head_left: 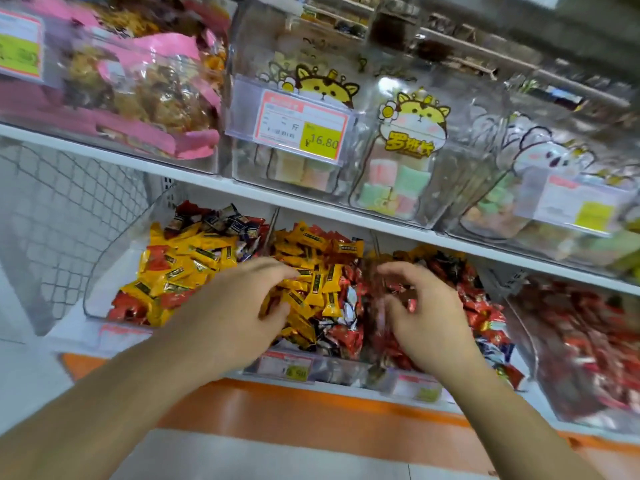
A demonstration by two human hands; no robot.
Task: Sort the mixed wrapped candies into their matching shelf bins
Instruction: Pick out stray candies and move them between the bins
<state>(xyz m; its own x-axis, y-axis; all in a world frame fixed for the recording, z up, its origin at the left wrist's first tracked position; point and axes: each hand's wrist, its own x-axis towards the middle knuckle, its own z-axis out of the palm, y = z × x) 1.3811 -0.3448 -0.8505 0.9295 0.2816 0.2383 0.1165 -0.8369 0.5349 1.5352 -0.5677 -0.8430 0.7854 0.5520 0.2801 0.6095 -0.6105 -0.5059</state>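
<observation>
Yellow candies (304,289) filled the middle bin (311,370); we held our left hand (239,306) loosely curled over it, our right hand (422,313) beside, perhaps pinching red candies (485,306).

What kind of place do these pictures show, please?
Most likely a shop's bulk sweets aisle: clear bins of wrapped candies on white shelves, each with a price tag showing 16.80.

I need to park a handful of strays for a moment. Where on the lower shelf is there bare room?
Bare white shelf lies left of the left bin, below the wire basket. A narrow lip runs in front of the bins, by the price tags. The bins are heaped with candies, and both the left hand and right hand crowd the middle.
</observation>
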